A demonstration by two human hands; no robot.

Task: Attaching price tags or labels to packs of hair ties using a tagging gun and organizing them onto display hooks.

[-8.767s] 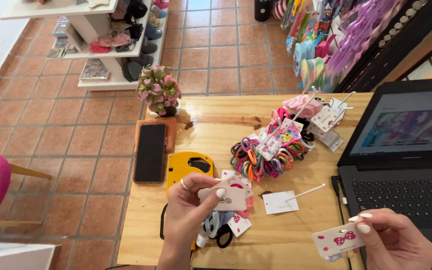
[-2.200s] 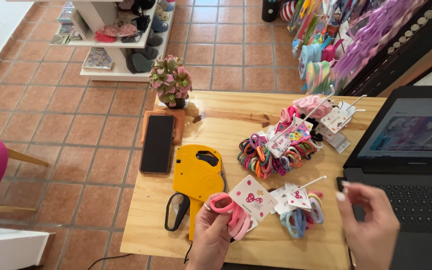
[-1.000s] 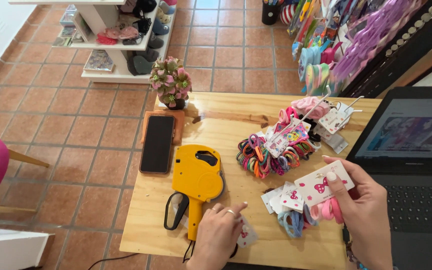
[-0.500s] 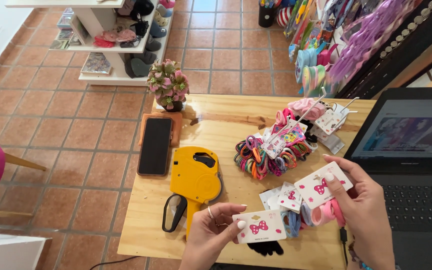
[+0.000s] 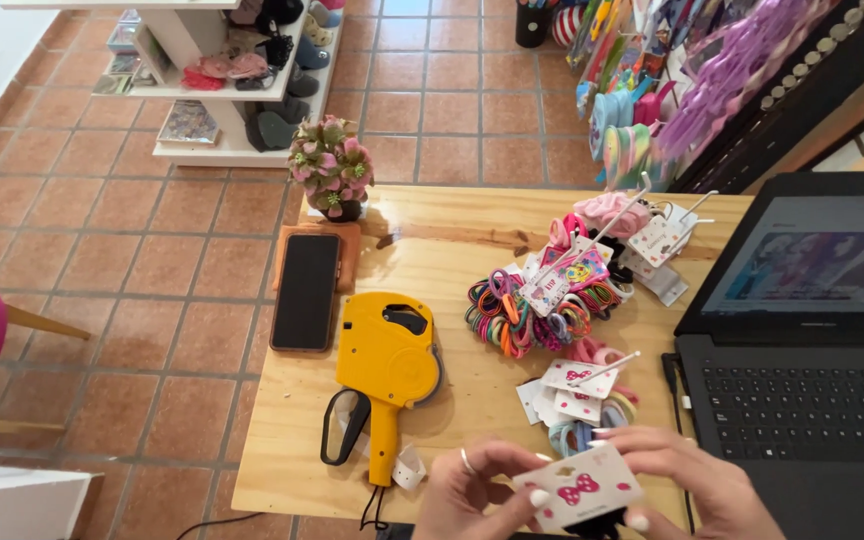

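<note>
Both hands meet at the near edge of the wooden table [image 5: 452,250]. My left hand [image 5: 472,490] and my right hand [image 5: 687,480] together hold a white card with a pink bow print [image 5: 580,487], a dark item partly hidden under it. Just beyond lies a small pile of similar cards with pastel hair ties [image 5: 577,395]. A yellow price-label gun [image 5: 387,365] lies to the left of my left hand.
A heap of colourful hair ties with tags [image 5: 542,300] sits mid-table. An open black laptop [image 5: 802,340] fills the right side. A black phone [image 5: 306,290] and a small flower pot [image 5: 332,170] are at the far left. A white shelf [image 5: 222,80] stands on the tiled floor.
My right hand has come down from the card pile to join my left hand, and both now grip one bow card near the table edge.
</note>
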